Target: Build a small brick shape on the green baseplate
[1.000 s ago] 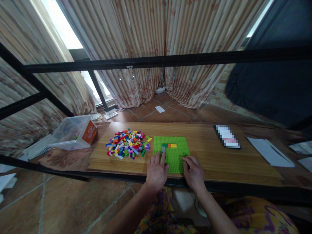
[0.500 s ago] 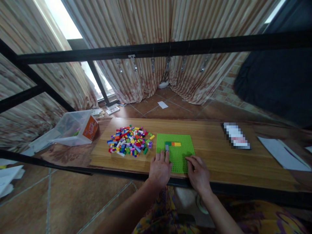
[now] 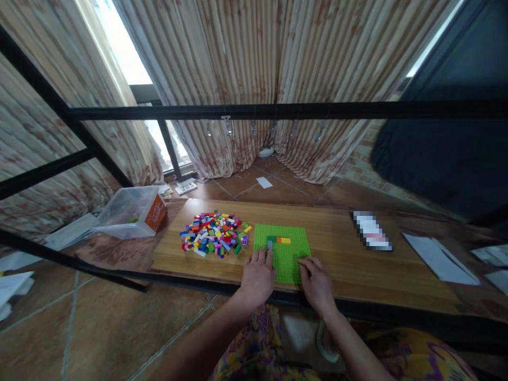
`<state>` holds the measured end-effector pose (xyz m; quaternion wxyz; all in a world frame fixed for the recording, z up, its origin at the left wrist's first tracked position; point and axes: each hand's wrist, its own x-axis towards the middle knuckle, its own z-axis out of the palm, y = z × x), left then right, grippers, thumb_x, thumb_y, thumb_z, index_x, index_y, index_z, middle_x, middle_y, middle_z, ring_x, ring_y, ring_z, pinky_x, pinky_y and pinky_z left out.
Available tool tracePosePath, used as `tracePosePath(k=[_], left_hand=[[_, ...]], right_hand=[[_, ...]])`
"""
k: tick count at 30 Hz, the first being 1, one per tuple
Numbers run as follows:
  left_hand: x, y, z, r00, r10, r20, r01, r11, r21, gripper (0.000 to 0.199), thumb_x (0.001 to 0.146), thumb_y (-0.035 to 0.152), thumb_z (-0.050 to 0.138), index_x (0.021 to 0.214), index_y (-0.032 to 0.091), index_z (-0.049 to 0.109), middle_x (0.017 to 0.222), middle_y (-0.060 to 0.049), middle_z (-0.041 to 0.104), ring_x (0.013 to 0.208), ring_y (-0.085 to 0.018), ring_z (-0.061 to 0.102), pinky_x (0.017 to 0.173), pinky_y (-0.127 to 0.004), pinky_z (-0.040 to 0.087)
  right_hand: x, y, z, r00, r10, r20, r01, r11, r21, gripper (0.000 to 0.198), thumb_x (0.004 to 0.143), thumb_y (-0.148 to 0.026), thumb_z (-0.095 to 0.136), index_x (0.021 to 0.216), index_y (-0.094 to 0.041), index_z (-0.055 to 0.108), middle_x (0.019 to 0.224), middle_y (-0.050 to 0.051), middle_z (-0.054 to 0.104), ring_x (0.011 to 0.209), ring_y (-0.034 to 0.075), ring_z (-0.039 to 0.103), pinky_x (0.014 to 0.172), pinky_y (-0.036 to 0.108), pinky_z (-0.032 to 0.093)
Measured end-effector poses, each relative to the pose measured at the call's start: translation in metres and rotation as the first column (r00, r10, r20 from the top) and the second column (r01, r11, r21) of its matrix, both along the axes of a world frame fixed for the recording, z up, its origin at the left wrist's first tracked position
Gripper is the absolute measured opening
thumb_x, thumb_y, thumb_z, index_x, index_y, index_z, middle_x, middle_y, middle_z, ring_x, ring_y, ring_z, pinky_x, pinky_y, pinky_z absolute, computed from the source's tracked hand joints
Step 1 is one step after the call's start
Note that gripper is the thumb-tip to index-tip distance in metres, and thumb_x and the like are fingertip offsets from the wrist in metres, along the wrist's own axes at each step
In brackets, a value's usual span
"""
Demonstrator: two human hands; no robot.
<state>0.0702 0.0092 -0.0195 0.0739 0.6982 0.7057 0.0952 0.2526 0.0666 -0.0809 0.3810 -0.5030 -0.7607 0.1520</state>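
Observation:
A green studded baseplate (image 3: 288,264) lies on the table. On its upper part sit a green brick (image 3: 272,240), an orange brick (image 3: 279,240) and a yellow brick (image 3: 286,241) in a row, with a grey brick (image 3: 270,245) below the left end. My left hand (image 3: 257,275) rests palm down over the plate's lower left, fingers stretched out, tips just below the grey brick. At the plate's right edge is my right hand (image 3: 317,280), its fingers bent and thumb drawn to the forefinger; whether a small piece is between them cannot be seen.
Left of the plate lies a heap of mixed bricks (image 3: 216,233). A clear plastic box (image 3: 130,214) with an orange label stands farther left. A pixelated item (image 3: 372,231) and white papers (image 3: 440,259) are on the right. A black metal bar (image 3: 254,111) crosses beyond the table.
The view has tilted up slightly, so the bar and table appear lower. Both hands keep nearly the same places on the plate, and the bricks on it look unchanged.

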Motion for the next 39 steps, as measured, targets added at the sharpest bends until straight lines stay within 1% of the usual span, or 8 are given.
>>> tracePosePath(k=[4, 8, 12, 17, 21, 25, 32, 39], left_hand=[[-0.012, 0.003, -0.001, 0.969, 0.051, 0.243, -0.069, 0.995, 0.067, 0.052, 0.089, 0.022, 0.046, 0.141, 0.017, 0.04, 0.13, -0.013, 0.056, 0.12, -0.025, 0.051, 0.104, -0.039, 0.039], [-0.02, 0.01, -0.001, 0.883, 0.223, 0.414, -0.245, 0.97, 0.001, 0.041, 0.087, 0.015, 0.046, 0.127, 0.016, 0.052, 0.119, -0.012, 0.062, 0.111, -0.021, 0.058, 0.098, -0.033, 0.044], [-0.019, 0.011, -0.005, 0.883, 0.234, 0.407, -0.249, 0.968, -0.017, 0.032, 0.083, 0.011, 0.05, 0.113, 0.016, 0.061, 0.109, -0.01, 0.064, 0.098, -0.02, 0.063, 0.091, -0.031, 0.047], [-0.015, 0.014, -0.01, 0.893, 0.257, 0.37, -0.274, 0.962, -0.007, 0.021, 0.085, 0.016, 0.054, 0.102, 0.018, 0.066, 0.103, -0.008, 0.065, 0.093, -0.018, 0.064, 0.087, -0.029, 0.048], [-0.012, 0.015, -0.008, 0.904, 0.257, 0.342, -0.27, 0.963, -0.011, 0.017, 0.088, 0.023, 0.054, 0.097, 0.02, 0.068, 0.102, -0.006, 0.066, 0.091, -0.017, 0.064, 0.085, -0.028, 0.048], [-0.011, 0.017, -0.002, 0.904, 0.283, 0.319, -0.279, 0.959, -0.061, 0.017, 0.088, 0.026, 0.054, 0.092, 0.022, 0.07, 0.099, -0.004, 0.067, 0.09, -0.016, 0.064, 0.082, -0.026, 0.048], [-0.012, 0.027, 0.007, 0.887, 0.349, 0.303, -0.307, 0.935, -0.18, 0.018, 0.084, 0.028, 0.057, 0.087, 0.023, 0.074, 0.092, -0.005, 0.072, 0.087, -0.017, 0.066, 0.076, -0.025, 0.047], [-0.015, 0.033, 0.014, 0.861, 0.385, 0.331, -0.31, 0.915, -0.256, 0.018, 0.081, 0.026, 0.059, 0.085, 0.023, 0.076, 0.086, -0.004, 0.074, 0.084, -0.018, 0.067, 0.072, -0.024, 0.046]], right_hand=[[-0.003, 0.001, 0.011, 1.0, 0.028, -0.013, -0.028, 0.999, -0.028, 0.026, 0.088, -0.027, 0.044, 0.093, -0.018, 0.069, 0.094, 0.01, 0.066, 0.089, 0.022, 0.061, 0.083, 0.038, 0.05], [-0.022, -0.001, 0.023, 1.0, 0.024, 0.015, -0.023, 0.998, -0.057, 0.028, 0.088, -0.028, 0.044, 0.095, -0.019, 0.069, 0.094, 0.009, 0.067, 0.09, 0.022, 0.061, 0.084, 0.038, 0.048], [-0.051, -0.003, 0.03, 0.998, 0.02, 0.053, -0.013, 0.991, -0.133, 0.027, 0.088, -0.028, 0.045, 0.091, -0.02, 0.071, 0.09, 0.008, 0.068, 0.09, 0.022, 0.062, 0.084, 0.036, 0.046], [-0.072, 0.001, 0.03, 0.991, 0.009, 0.132, 0.018, 0.98, -0.201, 0.023, 0.087, -0.03, 0.05, 0.083, -0.023, 0.072, 0.084, 0.006, 0.068, 0.084, 0.021, 0.062, 0.079, 0.033, 0.044], [-0.071, 0.003, 0.024, 0.99, -0.005, 0.14, 0.028, 0.986, -0.164, 0.021, 0.085, -0.031, 0.053, 0.08, -0.024, 0.072, 0.08, 0.006, 0.068, 0.079, 0.022, 0.062, 0.073, 0.033, 0.043], [-0.068, 0.004, 0.022, 0.997, 0.037, 0.071, -0.027, 0.99, -0.138, 0.022, 0.085, -0.029, 0.052, 0.08, -0.024, 0.072, 0.078, 0.005, 0.068, 0.076, 0.02, 0.062, 0.071, 0.033, 0.044], [-0.067, 0.007, 0.027, 0.997, 0.07, 0.02, -0.063, 0.965, -0.256, 0.021, 0.083, -0.027, 0.053, 0.076, -0.021, 0.072, 0.079, 0.006, 0.068, 0.079, 0.02, 0.062, 0.077, 0.033, 0.045], [-0.064, 0.01, 0.03, 0.996, 0.083, 0.034, -0.067, 0.939, -0.338, 0.02, 0.081, -0.03, 0.056, 0.074, -0.021, 0.073, 0.077, 0.005, 0.068, 0.075, 0.02, 0.061, 0.072, 0.033, 0.044]])
